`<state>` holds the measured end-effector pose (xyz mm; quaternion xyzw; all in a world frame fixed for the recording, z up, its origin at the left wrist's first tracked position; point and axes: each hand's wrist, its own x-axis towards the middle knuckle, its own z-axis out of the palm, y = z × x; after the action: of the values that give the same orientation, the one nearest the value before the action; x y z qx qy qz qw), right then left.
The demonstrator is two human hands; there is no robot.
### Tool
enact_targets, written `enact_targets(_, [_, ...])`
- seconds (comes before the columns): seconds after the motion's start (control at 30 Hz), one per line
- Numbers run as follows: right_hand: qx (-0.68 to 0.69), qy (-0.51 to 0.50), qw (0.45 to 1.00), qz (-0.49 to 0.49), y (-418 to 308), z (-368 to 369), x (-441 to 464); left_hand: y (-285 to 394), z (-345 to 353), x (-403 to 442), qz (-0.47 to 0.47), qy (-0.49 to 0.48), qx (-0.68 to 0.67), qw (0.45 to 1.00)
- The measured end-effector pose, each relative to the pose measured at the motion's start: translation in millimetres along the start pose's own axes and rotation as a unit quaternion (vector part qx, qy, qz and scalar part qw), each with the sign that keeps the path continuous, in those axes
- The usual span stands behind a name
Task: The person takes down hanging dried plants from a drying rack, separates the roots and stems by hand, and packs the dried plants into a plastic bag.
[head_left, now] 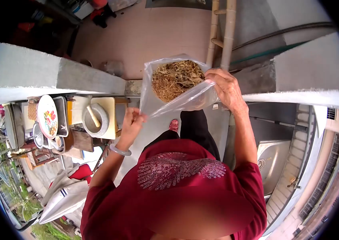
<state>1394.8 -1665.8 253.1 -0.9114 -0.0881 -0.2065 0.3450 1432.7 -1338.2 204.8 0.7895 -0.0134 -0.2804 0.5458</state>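
A clear plastic bag point(169, 106) hangs with its mouth spread toward me in front of my body. Inside lies a bundle of dry brown plant stems point(177, 78), like dried herbs or straw. My right hand point(226, 87) is closed on the bag's rim at the right, fingers folded over the plastic. Lower on the left, my left hand point(132, 123), below which a pale bangle point(120, 150) circles the wrist, pinches the bag's near left corner. The underside of the bag is hidden.
At left, a stone mortar point(96, 121) with a wooden pestle point(93, 116) stands beside a floral plate point(47, 117) and a dark tray point(61, 116). Bamboo poles point(228, 36) lean at the upper right. A metal sink point(273, 164) is at my right. Low walls point(91, 76) flank the doorway.
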Motion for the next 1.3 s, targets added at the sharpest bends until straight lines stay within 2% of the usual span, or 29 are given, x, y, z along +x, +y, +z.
enact_targets(0.07, [0.062,-0.03,0.997,-0.024,13.7,9.3,29.4,-15.0,-4.2,6.5,0.027,0.062,0.139,0.988])
enact_targets(0.1, [0.092,-0.056,0.994,-0.033,20.7,9.6,41.1,-34.9,-14.8,23.9,0.069,0.044,0.16,0.984])
enact_targets(0.2, [0.181,-0.112,0.976,-0.044,45.8,8.4,69.3,48.2,10.9,53.4,0.213,0.136,0.306,0.918])
enact_targets(0.3, [0.243,-0.146,0.958,-0.035,73.0,0.7,110.0,80.3,39.6,114.2,0.182,0.188,0.369,0.892])
enact_targets(0.4, [0.286,-0.171,0.942,-0.039,102.6,-18.8,153.4,87.9,37.4,176.8,0.159,0.092,0.377,0.908])
enact_targets(0.5, [0.317,-0.18,0.93,-0.056,125.5,-28.3,191.6,109.8,51.3,221.2,0.209,0.153,0.395,0.882])
enact_targets(0.6, [0.329,-0.218,0.916,-0.068,134.4,-30.3,222.9,139.8,54.9,245.9,0.308,0.127,0.438,0.835])
enact_targets(0.7, [0.32,-0.232,0.913,-0.103,135.5,-18.2,245.6,128.3,56.4,280.7,0.28,0.162,0.402,0.857])
enact_targets(0.8, [0.315,-0.247,0.911,-0.101,139.3,-3.7,283.0,117.3,40.9,321.9,0.158,0.115,0.374,0.907])
enact_targets(0.83, [0.314,-0.252,0.911,-0.093,140.2,0.4,298.0,118.0,34.3,333.5,0.15,0.122,0.338,0.921])
enact_targets(0.93, [0.308,-0.25,0.91,-0.119,148.3,16.7,338.9,120.5,9.0,361.3,0.218,0.196,0.357,0.887])
enact_targets(1.07, [0.282,-0.232,0.925,-0.108,155.0,53.7,418.1,128.4,-61.9,419.7,0.268,0.204,0.285,0.897])
enact_targets(1.1, [0.27,-0.2,0.935,-0.116,160.0,65.1,432.3,133.4,-80.1,430.3,0.312,0.239,0.246,0.886])
enact_targets(1.13, [0.246,-0.206,0.942,-0.096,166.5,74.5,450.4,132.0,-97.5,451.6,0.318,0.242,0.188,0.897])
enact_targets(1.2, [0.309,-0.17,0.935,-0.044,181.8,109.1,482.9,141.0,-140.9,487.8,0.31,0.245,0.123,0.91])
enact_targets(1.3, [0.307,-0.207,0.929,0.02,178.8,149.1,539.1,170.3,-217.0,525.4,0.319,0.297,0.112,0.893])
